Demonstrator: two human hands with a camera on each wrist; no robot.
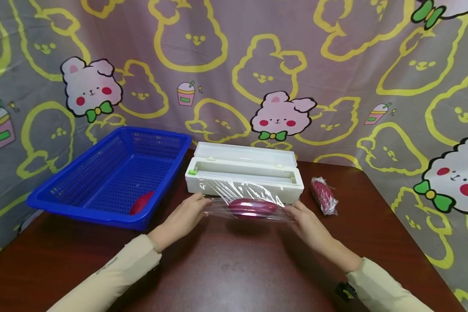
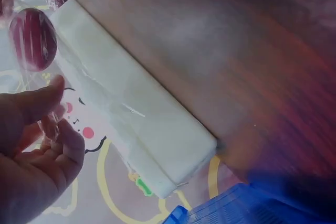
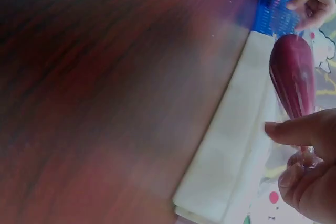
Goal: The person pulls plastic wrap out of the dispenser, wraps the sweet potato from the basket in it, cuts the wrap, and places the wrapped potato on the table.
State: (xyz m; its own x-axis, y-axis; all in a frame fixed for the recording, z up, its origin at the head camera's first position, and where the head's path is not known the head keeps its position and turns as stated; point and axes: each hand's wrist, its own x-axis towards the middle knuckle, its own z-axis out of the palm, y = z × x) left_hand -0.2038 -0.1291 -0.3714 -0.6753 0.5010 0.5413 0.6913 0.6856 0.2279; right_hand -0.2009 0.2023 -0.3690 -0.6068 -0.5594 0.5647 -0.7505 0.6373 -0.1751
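A smooth purplish-red oblong vegetable [image 1: 252,208], like a sweet potato, hangs above the table in a stretch of clear cling film [image 1: 226,186]. My left hand [image 1: 189,210] pinches the film on the vegetable's left side. On its other side my right hand [image 1: 306,221] grips the film's gathered end, which shows between thumb and fingers in the right wrist view. The film runs back to a white cling film dispenser [image 1: 242,189], whose lid [image 1: 245,152] stands raised. Both hands are apart from the vegetable itself.
Left of the dispenser stands a blue plastic basket [image 1: 97,221] holding one red vegetable [image 1: 142,203]. A film-wrapped vegetable [image 1: 323,196] lies to the dispenser's right. Behind the dark wooden table [image 1: 226,277] hangs a patterned curtain [image 1: 226,65].
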